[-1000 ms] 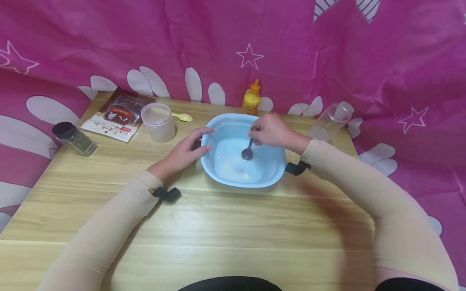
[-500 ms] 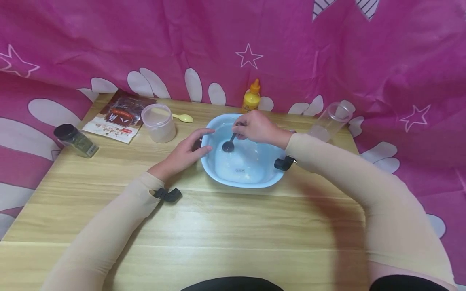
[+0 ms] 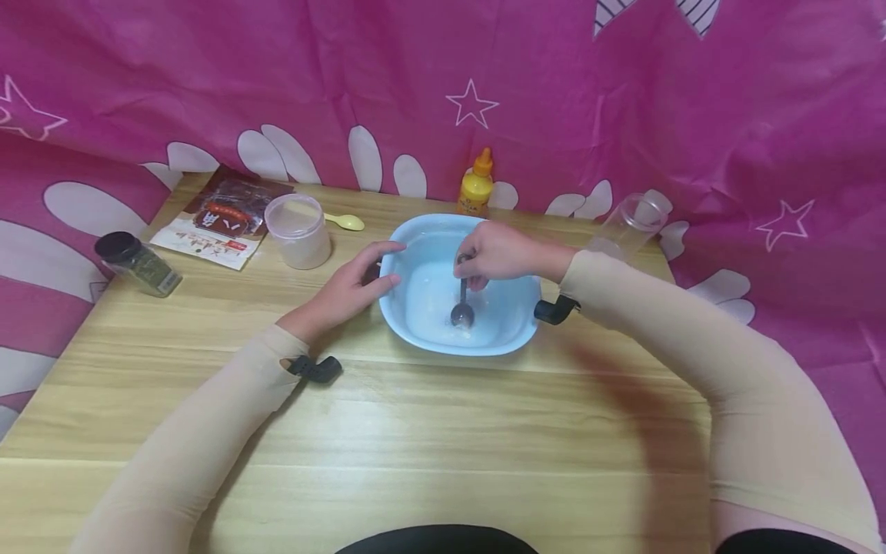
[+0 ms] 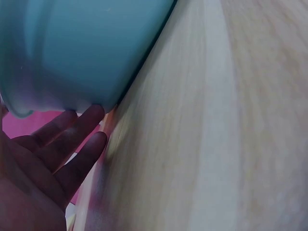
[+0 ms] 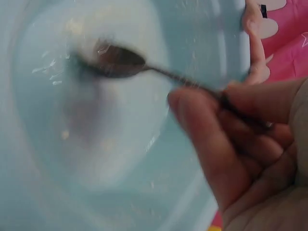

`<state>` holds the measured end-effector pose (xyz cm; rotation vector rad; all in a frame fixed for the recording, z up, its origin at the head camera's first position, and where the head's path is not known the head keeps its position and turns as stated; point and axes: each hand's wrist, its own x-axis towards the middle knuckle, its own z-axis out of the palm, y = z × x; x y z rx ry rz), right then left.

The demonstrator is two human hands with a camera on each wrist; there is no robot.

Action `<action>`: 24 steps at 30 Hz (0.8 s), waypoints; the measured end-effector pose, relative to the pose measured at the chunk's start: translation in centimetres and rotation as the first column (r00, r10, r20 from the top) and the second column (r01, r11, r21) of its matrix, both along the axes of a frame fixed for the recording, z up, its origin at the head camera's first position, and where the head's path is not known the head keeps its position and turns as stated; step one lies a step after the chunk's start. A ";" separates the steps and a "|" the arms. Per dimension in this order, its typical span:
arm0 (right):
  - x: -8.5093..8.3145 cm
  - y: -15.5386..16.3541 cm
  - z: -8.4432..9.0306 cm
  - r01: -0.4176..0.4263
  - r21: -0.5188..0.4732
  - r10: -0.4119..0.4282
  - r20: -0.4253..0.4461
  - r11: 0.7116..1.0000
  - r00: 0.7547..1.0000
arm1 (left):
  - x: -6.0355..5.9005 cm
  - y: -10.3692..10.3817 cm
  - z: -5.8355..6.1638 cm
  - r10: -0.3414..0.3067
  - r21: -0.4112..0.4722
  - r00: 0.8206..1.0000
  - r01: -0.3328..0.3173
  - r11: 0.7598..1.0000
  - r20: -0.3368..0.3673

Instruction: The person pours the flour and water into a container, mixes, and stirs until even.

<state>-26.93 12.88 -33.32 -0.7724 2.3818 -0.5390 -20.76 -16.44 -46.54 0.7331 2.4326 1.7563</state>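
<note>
On the wooden tabletop (image 3: 443, 431) nearest the person, two beige sleeves reach forward. The left hand (image 3: 342, 291) lies with its fingers stretched out and relaxed against the outer wall of the light blue bowl (image 3: 415, 342), its grip holding nothing; the left wrist view shows the fingertips (image 4: 91, 114) touching the bowl's side (image 4: 82, 48) just above the wood. Just right of that hand, the right hand (image 3: 500, 252) hovers over the bowl, its grip pinched round the handle of a dark spoon (image 3: 462, 304). The spoon hangs down from that grip, and its round end sits in the whitish liquid near the bowl's near wall. In the right wrist view the spoon (image 5: 118, 61) is blurred, its handle running between thumb and fingers (image 5: 202, 130).

Beyond and left of the left hand stands a clear tub with white contents (image 3: 299, 231), a small yellow spoon (image 3: 346, 222) just behind it, a brown and white packet (image 3: 220, 223) further left, and a dark-lidded spice jar (image 3: 137, 263) lying at the tabletop's left edge. Behind the right hand stands a yellow squeeze bottle (image 3: 475, 185); off to its right a clear cup (image 3: 628, 225) lies tilted. A pink star-patterned cloth (image 3: 554, 92) hangs at the back.
</note>
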 end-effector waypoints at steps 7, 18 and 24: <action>-0.8 -0.8 -1.1 0.093 -0.148 -0.105 -0.077 0.985 0.992 | -0.2 -0.1 -0.2 -0.006 -0.001 1.000 0.006 1.000 -0.017; -0.4 0.8 0.3 -0.063 0.068 0.065 -0.026 0.996 0.998 | -0.3 -0.1 -0.5 -0.006 0.006 1.000 0.006 1.000 -0.013; 0.2 -0.1 -1.0 -0.024 -0.103 0.036 0.114 0.994 0.993 | -0.3 -0.1 -0.5 -0.017 0.021 1.000 0.017 1.000 -0.009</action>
